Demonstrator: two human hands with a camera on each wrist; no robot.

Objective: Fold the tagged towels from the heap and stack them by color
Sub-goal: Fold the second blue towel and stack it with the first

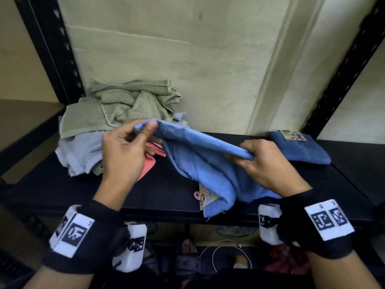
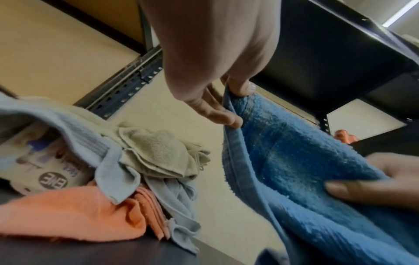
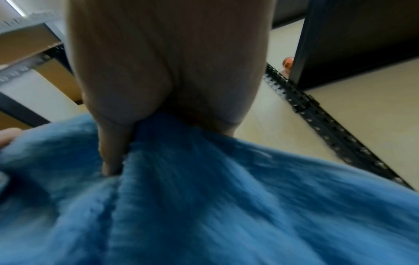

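Black shelf [image 1: 166,195], hands pinching blue towel [image 1: 200,159]

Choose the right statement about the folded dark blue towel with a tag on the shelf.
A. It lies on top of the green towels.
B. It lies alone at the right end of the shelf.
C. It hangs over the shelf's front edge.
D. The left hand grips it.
B: the folded dark blue towel lies flat at the right end of the shelf, apart from the heap, and neither hand touches it.
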